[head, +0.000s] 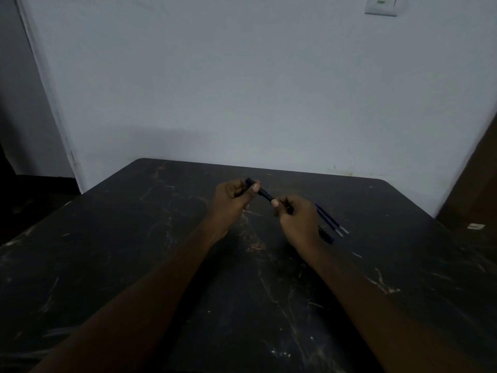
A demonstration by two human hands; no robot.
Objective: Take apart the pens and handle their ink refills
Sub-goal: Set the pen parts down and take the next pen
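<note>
Light is dim and fine detail is limited.

We note a dark blue plastic pen (265, 194) held in the air over the black, pale-veined tabletop (150, 238), roughly at its middle. It slants from the far left down to the near right.

The left hand (232, 201) grips the pen's far end: its fingers (238, 189) are curled round the barrel and the thumb is laid along it. The blue end cap sticks out just past them.

The right hand (297, 220) holds the near end, pinching it between the thumb tip and bent fingers. The pen's near tip is hidden inside this hand. We cannot tell whether the barrel has come apart.

Two thin blue ink refills with silvery tips (332, 223) lie side by side on the tabletop just right of the right hand, tips pointing near right. A short dark pen piece (326, 237) lies beside them, partly covered by the hand.

Behind the tabletop is a pale wall (242, 90) with a white switch plate (381, 5).
</note>
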